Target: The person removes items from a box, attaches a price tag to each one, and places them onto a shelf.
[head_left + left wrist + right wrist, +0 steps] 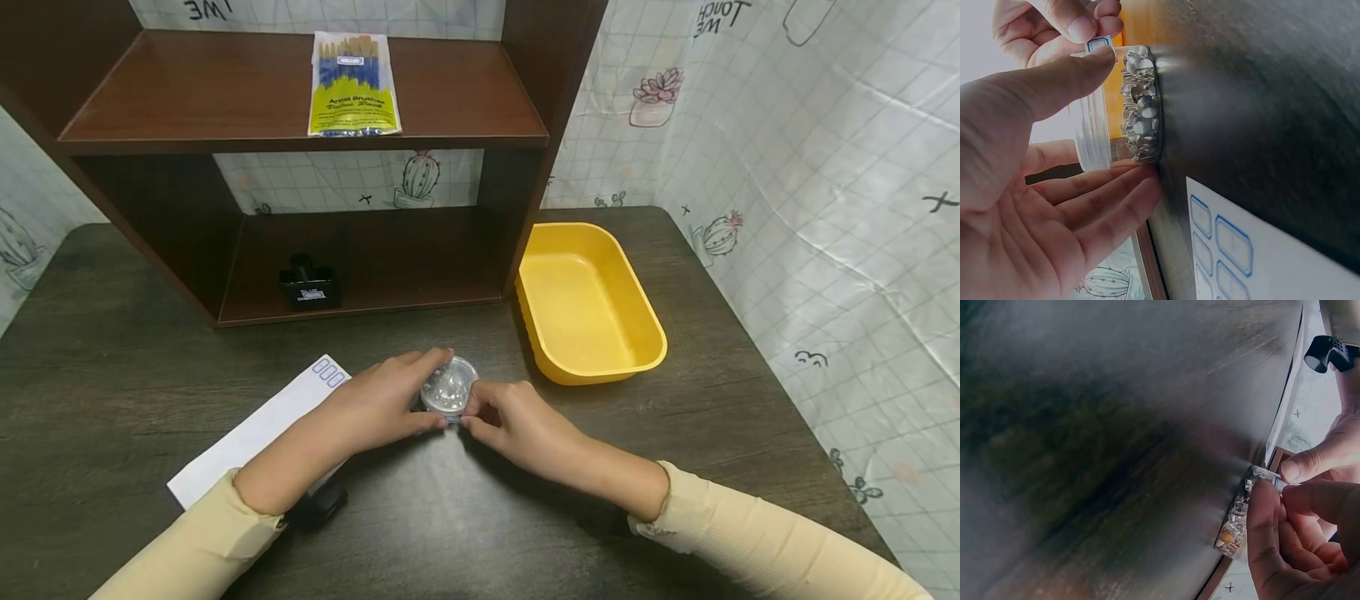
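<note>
A clear round plastic jar (448,385) of silver thumbtacks (1142,106) stands on the table between the two hands. My left hand (382,400) grips it, thumb at the near side and fingers round the far side. A small blue-bordered label (1099,44) sits at the jar's near side by the lid, under the left thumb's tip. My right hand (528,429) pinches the label's edge between thumb and index finger, partly hiding it in the right wrist view. Beneath the left forearm lies a white sheet of blue-bordered labels (258,429).
Behind the hands stands a dark wooden shelf (360,312) with a pack of artist brushes (354,87) above and a black ink bottle (309,285) below. To the right is a yellow tray (660,342). A dark object (321,504) is partly hidden by the left forearm.
</note>
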The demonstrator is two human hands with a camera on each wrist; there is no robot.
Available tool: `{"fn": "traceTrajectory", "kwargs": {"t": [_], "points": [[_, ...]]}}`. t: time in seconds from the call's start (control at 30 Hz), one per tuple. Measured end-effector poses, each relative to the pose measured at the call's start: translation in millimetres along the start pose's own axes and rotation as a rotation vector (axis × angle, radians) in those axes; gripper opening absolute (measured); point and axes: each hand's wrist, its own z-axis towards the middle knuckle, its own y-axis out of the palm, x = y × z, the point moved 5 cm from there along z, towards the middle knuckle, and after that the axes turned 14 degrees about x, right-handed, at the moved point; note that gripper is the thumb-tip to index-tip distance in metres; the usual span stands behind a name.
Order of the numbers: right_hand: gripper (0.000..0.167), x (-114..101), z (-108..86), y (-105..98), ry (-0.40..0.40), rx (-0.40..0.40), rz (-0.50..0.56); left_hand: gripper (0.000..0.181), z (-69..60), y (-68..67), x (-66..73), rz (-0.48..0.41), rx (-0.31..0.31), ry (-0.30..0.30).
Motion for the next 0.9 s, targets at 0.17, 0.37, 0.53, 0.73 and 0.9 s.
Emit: {"fn": "traceTrajectory", "kwargs": {"t": [0.17,0.37,0.53,0.73,0.9], "points": [[0.011,-2,0.8,1,-0.013,0.003,-0.009,0.075,1.0,-0.9,1.5,0.001,0.012,0.011],[0.011,-2,1.0,2,-0.024,0.003,-0.025,0.073,2.4,-1.7,2.3,0.016,0.006,0.012],[0.009,0,1.6,-1,-0.025,0.001,-0.037,0.072,3.7,-1.5,2.3,0.027,-0.002,0.006],[0.015,0,2.0,-7,-0.022,0.024,-0.050,0.070,4.1,-1.2,2.4,0.016,-0.003,0.009],[0.028,-7,2.5,-10,-0.052,0.072,-0.130,0.070,4.3,-1.1,2.9,0.018,-0.003,0.015]]}}
